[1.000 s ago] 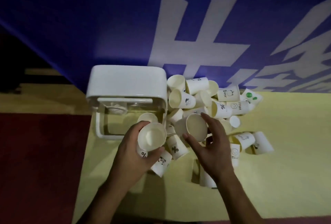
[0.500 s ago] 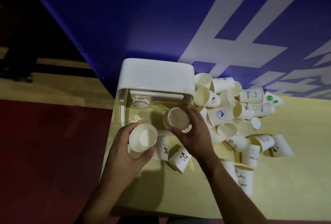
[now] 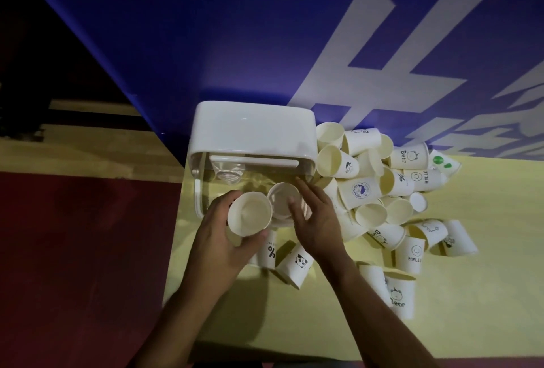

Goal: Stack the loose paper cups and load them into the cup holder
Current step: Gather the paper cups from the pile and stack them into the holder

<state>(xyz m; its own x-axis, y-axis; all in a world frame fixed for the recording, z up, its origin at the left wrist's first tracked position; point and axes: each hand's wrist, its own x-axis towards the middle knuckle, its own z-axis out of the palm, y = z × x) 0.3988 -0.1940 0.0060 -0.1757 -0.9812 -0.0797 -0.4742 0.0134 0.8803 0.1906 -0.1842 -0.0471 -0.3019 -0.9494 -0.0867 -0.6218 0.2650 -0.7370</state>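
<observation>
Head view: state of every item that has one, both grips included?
left grip, wrapped round held paper cup, mouth facing up
right grip, thumb and fingers on single cup at the holder's clear body
cup holder, upright, white top on
loose cup pile, unstacked, mostly tipped over
panda cup, on its side
Bear cup, standing upright

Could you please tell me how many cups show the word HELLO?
2. The far HELLO cup lies on its side at the back right; the near HELLO cup sits closer to the person. More may be turned away or buried.
</observation>
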